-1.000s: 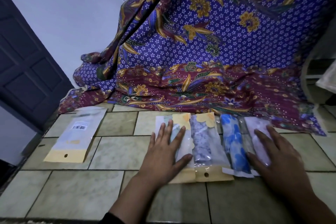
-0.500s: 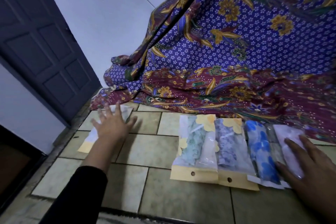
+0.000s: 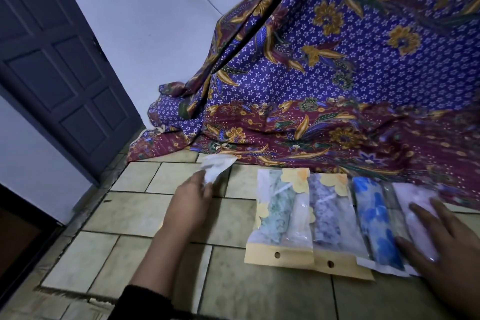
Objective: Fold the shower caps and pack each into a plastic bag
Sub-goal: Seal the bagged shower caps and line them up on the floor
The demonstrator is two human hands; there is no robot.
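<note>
Four packed bags lie side by side on the tiled floor (image 3: 130, 215). The first bag (image 3: 279, 213) holds a green cap, the second bag (image 3: 327, 218) a grey-purple one, the third bag (image 3: 374, 223) a blue one, the last bag (image 3: 415, 205) a pale pink one. The right hand (image 3: 446, 249) lies flat on the last bag, fingers spread. The left hand (image 3: 191, 202) pinches a loose bag (image 3: 217, 167) up by the flowery cloth (image 3: 337, 86); it is too blurry to see inside
</note>
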